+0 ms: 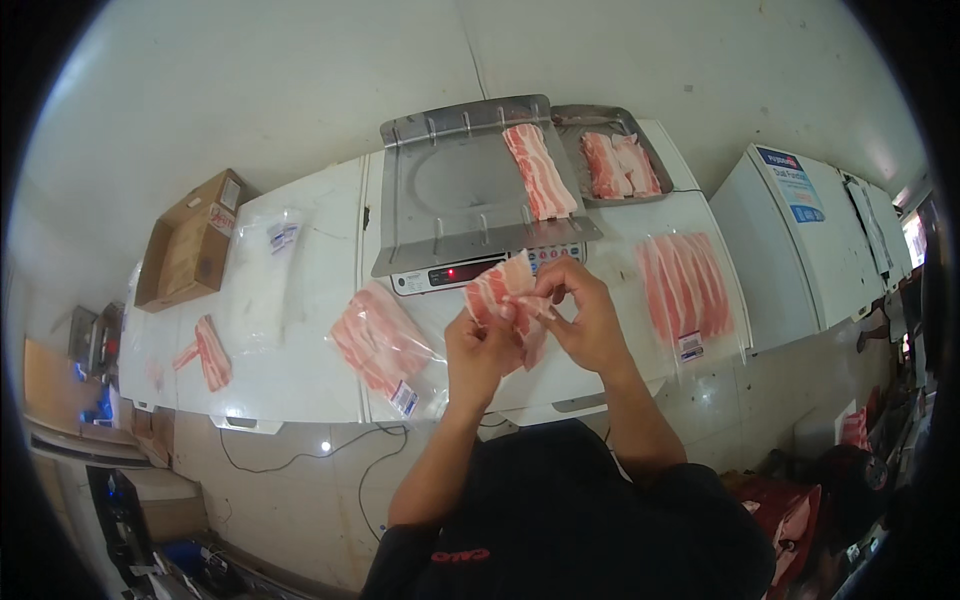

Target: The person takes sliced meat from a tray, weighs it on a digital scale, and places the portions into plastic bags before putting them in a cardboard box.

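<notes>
Raised in front of the scale, a small bunch of bacon slices [495, 289] is gripped between both hands. My left hand [484, 349] pinches the bunch from below with the thumb on top. With bent fingertips my right hand [581, 311] holds a loose edge of the same meat. Just beyond is a digital scale [416, 283] with a red light on its panel, partly covered by the meat. Its metal tray [457, 180] carries a stack of bacon slices [540, 172] on the right side. Left of my hands lies a clear plastic pack of bacon [379, 330] bearing a label.
A metal pan [619, 120] with bacon stands behind right. Another labelled bacon pack [682, 289] lies at right. Towards the left are loose bacon pieces [212, 356], clear plastic bags [262, 292] and a cardboard box [180, 247]. A white freezer [787, 255] stands beyond the right edge.
</notes>
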Tool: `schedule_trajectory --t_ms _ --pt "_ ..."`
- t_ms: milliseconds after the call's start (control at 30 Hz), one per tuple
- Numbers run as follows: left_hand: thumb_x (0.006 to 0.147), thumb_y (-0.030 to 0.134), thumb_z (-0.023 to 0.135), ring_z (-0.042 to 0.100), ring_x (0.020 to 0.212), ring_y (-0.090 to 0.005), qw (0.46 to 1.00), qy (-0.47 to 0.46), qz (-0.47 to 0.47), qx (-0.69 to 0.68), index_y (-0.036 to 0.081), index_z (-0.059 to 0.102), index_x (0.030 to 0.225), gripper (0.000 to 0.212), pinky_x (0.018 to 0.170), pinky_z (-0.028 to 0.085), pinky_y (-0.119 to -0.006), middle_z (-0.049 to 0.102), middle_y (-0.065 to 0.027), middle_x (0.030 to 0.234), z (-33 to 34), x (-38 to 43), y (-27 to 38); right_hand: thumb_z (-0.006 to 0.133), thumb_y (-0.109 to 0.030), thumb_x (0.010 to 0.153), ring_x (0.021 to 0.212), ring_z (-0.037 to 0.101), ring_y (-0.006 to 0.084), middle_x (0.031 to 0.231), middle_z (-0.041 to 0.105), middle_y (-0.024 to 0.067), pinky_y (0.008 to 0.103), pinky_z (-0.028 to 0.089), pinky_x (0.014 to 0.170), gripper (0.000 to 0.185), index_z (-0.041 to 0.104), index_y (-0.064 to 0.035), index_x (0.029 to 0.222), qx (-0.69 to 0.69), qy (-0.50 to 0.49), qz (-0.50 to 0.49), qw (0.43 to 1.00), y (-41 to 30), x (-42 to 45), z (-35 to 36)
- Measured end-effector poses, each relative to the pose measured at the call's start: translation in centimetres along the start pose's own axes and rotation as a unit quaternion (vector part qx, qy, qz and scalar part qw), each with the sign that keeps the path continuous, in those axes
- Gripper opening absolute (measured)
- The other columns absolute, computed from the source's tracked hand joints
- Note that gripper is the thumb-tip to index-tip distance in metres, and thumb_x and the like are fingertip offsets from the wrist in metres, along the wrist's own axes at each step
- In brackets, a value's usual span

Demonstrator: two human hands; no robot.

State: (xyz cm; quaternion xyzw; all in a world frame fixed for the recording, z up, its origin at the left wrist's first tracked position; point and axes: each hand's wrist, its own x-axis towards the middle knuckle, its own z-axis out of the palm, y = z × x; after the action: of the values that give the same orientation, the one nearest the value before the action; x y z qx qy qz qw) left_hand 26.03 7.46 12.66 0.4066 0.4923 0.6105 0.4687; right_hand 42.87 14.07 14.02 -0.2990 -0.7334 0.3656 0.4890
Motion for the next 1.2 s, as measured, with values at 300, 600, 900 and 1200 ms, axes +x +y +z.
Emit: schedule_trajectory --t_ms 300,600,900,1200 --pt "0.109 0.020 0.058 0.073 0.099 -0.0234 0.965 0.054 0.016 -0.255 -0.004 0.060 0.127 0.030 0.083 0.061 -0.037 0.073 -0.0162 0.112 -6.3 4.6 4.6 0.077 -0.006 0.096 0.091 0.068 0.0122 0.101 0.072 0.0078 0.0260 0.053 0.082 0.019 0.061 -0.0024 0.106 0.188 0.115 0.049 0.974 -3.2 -3.0 -3.6" --pt "0.107 0.022 0.061 0.074 0.096 -0.0245 0.996 -0.046 -0.017 -0.076 -0.004 0.057 0.134 0.038 0.077 0.060 -0.033 0.072 -0.0161 0.112 -3.8 4.7 7.8 0.070 -0.015 0.103 0.072 0.048 0.0009 0.083 0.059 -0.0053 0.0201 0.040 0.063 0.014 0.066 -0.0021 0.100 0.140 0.148 0.004 0.979 -3.5 2.9 0.7" --pt "0.105 0.023 0.069 0.057 0.063 -0.0050 0.998 -0.040 0.044 -0.029 0.001 0.068 0.111 0.023 0.055 0.044 -0.023 0.069 0.0000 0.082 -0.4 2.6 7.6 0.072 -0.015 0.103 0.075 0.048 0.0021 0.086 0.058 -0.0036 0.0182 0.039 0.064 0.017 0.063 -0.0010 0.101 0.111 0.249 -0.032 0.962 -2.0 4.7 4.1" --pt "0.099 0.011 0.074 0.060 0.070 -0.0054 0.998 -0.041 0.045 -0.011 0.000 0.068 0.106 0.014 0.061 0.047 -0.023 0.070 -0.0015 0.085 0.4 2.2 6.9 0.076 -0.013 0.098 0.067 0.052 0.0055 0.081 0.061 0.0001 0.0213 0.043 0.057 0.018 0.064 0.0000 0.099 0.082 0.303 -0.073 0.947 -0.8 4.4 5.2"
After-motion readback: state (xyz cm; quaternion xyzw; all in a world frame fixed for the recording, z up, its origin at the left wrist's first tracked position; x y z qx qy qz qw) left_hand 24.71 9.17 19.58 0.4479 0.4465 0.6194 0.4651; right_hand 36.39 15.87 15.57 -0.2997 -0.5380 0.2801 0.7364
